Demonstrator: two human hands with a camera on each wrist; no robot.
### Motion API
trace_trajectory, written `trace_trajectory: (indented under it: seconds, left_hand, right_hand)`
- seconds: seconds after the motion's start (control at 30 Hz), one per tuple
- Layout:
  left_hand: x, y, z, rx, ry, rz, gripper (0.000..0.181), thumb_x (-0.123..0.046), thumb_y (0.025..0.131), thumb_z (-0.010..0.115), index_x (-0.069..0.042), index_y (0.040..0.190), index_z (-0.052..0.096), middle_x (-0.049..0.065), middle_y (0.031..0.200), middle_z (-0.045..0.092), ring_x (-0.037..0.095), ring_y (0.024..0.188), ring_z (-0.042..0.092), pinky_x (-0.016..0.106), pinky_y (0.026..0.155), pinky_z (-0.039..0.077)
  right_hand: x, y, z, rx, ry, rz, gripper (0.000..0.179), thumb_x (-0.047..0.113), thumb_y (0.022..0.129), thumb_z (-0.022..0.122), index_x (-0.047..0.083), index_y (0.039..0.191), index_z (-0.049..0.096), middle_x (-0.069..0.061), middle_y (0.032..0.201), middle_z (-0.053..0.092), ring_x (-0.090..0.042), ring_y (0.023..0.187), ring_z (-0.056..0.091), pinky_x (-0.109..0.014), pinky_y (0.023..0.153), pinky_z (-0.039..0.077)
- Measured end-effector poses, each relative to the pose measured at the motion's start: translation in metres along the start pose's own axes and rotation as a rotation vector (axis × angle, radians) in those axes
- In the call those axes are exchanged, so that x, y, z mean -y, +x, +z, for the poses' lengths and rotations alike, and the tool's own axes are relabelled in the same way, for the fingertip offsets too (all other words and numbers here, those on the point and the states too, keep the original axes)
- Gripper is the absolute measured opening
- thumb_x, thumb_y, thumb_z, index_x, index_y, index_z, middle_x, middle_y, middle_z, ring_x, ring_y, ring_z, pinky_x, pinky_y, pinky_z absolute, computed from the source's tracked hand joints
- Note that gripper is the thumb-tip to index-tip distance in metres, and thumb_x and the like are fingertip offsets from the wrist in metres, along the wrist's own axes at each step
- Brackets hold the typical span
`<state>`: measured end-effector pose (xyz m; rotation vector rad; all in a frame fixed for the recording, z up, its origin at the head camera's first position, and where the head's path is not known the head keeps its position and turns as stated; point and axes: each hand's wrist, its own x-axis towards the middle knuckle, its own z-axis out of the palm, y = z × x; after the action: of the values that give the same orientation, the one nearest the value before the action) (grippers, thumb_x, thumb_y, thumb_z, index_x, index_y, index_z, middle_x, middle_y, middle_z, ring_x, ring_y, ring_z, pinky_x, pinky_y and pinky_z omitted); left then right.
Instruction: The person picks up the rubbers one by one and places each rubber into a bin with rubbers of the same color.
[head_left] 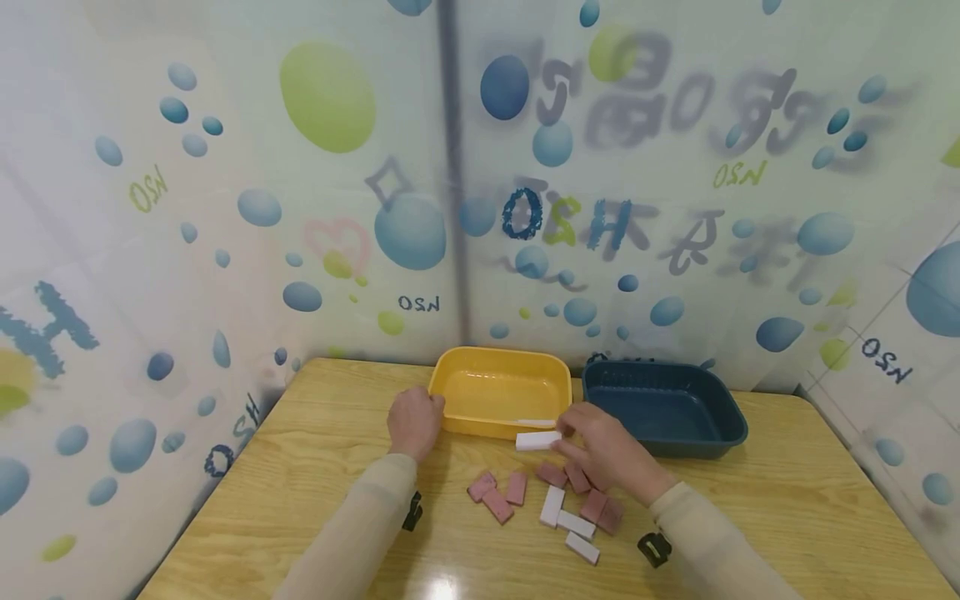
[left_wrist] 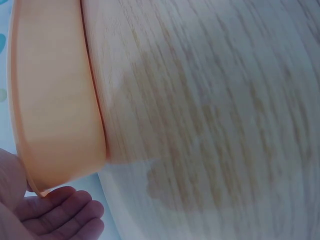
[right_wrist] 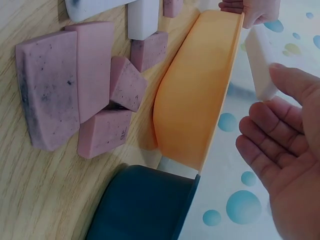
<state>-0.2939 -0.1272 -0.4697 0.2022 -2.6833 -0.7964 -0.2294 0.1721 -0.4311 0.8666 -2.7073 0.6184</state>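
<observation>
My right hand (head_left: pixel 607 446) pinches a white eraser (head_left: pixel 537 441) by one end, between thumb and fingertips. The eraser is held above the table, in front of the yellow bin (head_left: pixel 504 353). In the right wrist view this white eraser (right_wrist: pixel 260 62) stands out past the bin's rim. My left hand (head_left: pixel 415 423) holds the yellow bin at its left rim; in the left wrist view the fingers (left_wrist: pixel 75 212) lie under the rim. Pink erasers (head_left: pixel 497 506) and white erasers (head_left: pixel 576 524), several in all, lie loose in front of the bin. One pink eraser (right_wrist: pixel 105 132) has small print.
A dark blue bin (head_left: pixel 667 447) stands right of the yellow one, close beside it. Both are at the back of the wooden table (head_left: pixel 360 387), against a patterned curtain (head_left: pixel 405 325). Some pink erasers lie below my right forearm.
</observation>
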Motion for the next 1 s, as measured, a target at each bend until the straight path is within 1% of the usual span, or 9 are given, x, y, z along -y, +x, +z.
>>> trace_trajectory:
  seconds: [0.1,0.2,0.33,0.47,0.7,0.9,1.0]
  left_hand:
    - [0.000,0.000,0.000,0.000,-0.005,-0.001,0.034,-0.011,0.089,0.056,-0.010,0.056,0.050,0.005,0.056,0.048,0.019,0.052,0.044,0.033,0.046,0.037]
    - [0.000,0.000,0.000,0.000,-0.007,0.001,0.033,-0.012,0.089,0.057,-0.010,0.056,0.051,0.005,0.056,0.049,0.020,0.052,0.045,0.033,0.046,0.038]
    - [0.000,0.000,0.000,-0.001,-0.006,0.004,0.034,-0.012,0.089,0.057,-0.010,0.056,0.051,0.005,0.056,0.050,0.020,0.052,0.046,0.034,0.047,0.038]
    - [0.000,0.000,0.000,0.001,-0.010,0.003,0.033,-0.012,0.089,0.057,-0.009,0.056,0.051,0.005,0.056,0.050,0.020,0.052,0.046,0.034,0.047,0.038]
    - [0.000,0.000,-0.001,0.012,-0.025,-0.012,0.034,-0.012,0.090,0.056,-0.009,0.057,0.051,0.004,0.056,0.048,0.019,0.052,0.045,0.032,0.046,0.036]
    - [0.000,0.000,0.000,0.013,-0.021,-0.011,0.034,-0.011,0.090,0.056,-0.010,0.057,0.050,0.004,0.056,0.047,0.019,0.052,0.044,0.031,0.046,0.036]
    - [0.000,0.001,0.001,0.011,-0.018,-0.007,0.034,-0.011,0.090,0.057,-0.010,0.056,0.050,0.004,0.055,0.047,0.018,0.052,0.044,0.031,0.046,0.036]
  right_hand:
    - [0.000,0.000,0.000,-0.014,-0.008,0.035,0.014,0.020,0.094,0.076,0.014,0.094,0.064,0.004,0.094,0.059,-0.014,0.087,0.054,-0.035,0.078,0.052]
    - [-0.001,0.001,0.000,-0.044,-0.016,0.035,0.015,0.019,0.093,0.077,0.012,0.094,0.063,0.003,0.092,0.058,-0.013,0.084,0.053,-0.035,0.075,0.051]
    - [-0.003,0.004,0.001,-0.073,-0.020,0.038,0.018,0.018,0.091,0.079,0.009,0.094,0.063,0.002,0.090,0.058,-0.016,0.084,0.055,-0.036,0.076,0.052]
    - [-0.007,0.006,0.003,-0.075,-0.022,0.064,0.020,0.017,0.090,0.080,0.009,0.094,0.061,0.001,0.090,0.058,-0.018,0.085,0.056,-0.037,0.077,0.053]
    - [-0.009,0.008,0.004,-0.078,-0.040,0.086,0.024,0.016,0.087,0.082,0.011,0.093,0.059,0.001,0.090,0.057,-0.014,0.084,0.052,-0.036,0.076,0.052]
    - [-0.009,0.009,0.005,-0.064,-0.011,0.112,0.024,0.014,0.087,0.081,0.011,0.093,0.058,0.002,0.091,0.055,-0.014,0.084,0.051,-0.036,0.076,0.052]
    - [-0.009,0.010,0.005,-0.067,-0.003,0.109,0.024,0.012,0.086,0.080,0.010,0.094,0.058,0.001,0.091,0.055,-0.014,0.084,0.052,-0.035,0.076,0.052]
